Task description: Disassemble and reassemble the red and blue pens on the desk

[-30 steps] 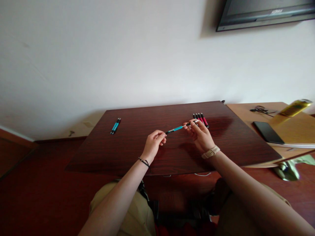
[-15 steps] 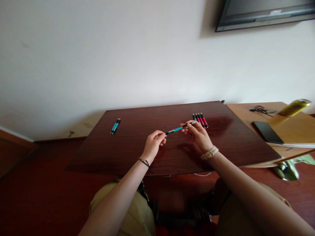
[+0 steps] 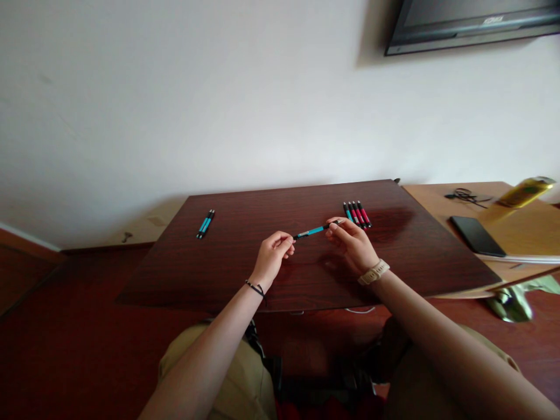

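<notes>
A blue pen (image 3: 314, 231) with black ends is stretched between my two hands above the dark wooden table (image 3: 245, 280). My left hand (image 3: 275, 251) pinches its left end between thumb and fingers. At the other end, my right hand (image 3: 351, 242) grips the black part, with the silver tip showing past the fingers. Two blue pens (image 3: 205, 224) lie side by side at the table's left. Beyond my right hand rests a row of several pens, one blue pen (image 3: 349, 213) at its left and pink pens (image 3: 364, 214) beside it.
To the right stands a lighter wooden table (image 3: 534, 227) bearing a black phone (image 3: 476, 235), a coiled black cable (image 3: 467, 196) and a yellow can-like object (image 3: 527, 191). A television (image 3: 472, 29) hangs on the white wall behind. Green cloth (image 3: 514, 303) is below at right.
The fingers of my right hand have shifted slightly on the pen's black end. My left hand keeps its pinch, and the pens on the table have not moved.
</notes>
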The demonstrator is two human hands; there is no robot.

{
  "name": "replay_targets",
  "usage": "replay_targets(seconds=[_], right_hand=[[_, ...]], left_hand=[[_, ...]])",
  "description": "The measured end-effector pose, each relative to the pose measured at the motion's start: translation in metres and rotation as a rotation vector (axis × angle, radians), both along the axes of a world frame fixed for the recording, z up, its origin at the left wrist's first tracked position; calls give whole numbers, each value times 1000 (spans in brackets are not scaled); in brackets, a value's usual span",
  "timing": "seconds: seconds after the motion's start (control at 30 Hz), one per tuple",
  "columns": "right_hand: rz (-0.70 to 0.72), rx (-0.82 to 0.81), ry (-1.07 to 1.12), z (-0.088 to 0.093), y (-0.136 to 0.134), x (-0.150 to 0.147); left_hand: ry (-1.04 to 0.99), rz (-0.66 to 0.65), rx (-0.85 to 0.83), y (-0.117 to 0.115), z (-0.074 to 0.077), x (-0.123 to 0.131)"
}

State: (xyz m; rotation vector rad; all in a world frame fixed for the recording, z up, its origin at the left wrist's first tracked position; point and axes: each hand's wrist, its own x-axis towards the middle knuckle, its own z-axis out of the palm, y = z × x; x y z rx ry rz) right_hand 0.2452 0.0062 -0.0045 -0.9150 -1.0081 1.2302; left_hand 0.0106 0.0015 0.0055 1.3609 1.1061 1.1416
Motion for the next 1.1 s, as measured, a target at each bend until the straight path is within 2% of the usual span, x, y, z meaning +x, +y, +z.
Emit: replay_targets(seconds=[0.23, 0.43, 0.6, 0.87, 1.1], right_hand=[[14, 7, -78, -2, 2, 3], [2, 81, -242, -7, 6, 7], [22, 177, -327, -9, 4, 3], [-22, 217, -425, -7, 3, 1], [36, 277, -543, -10, -3, -6]], left_hand=[[15, 17, -7, 2, 1, -5], [1, -1, -53, 10, 1, -12], [36, 12, -12, 14, -2, -16], [-22, -7, -37, 15, -2, -15], [49, -70, -9, 12, -5, -8]])
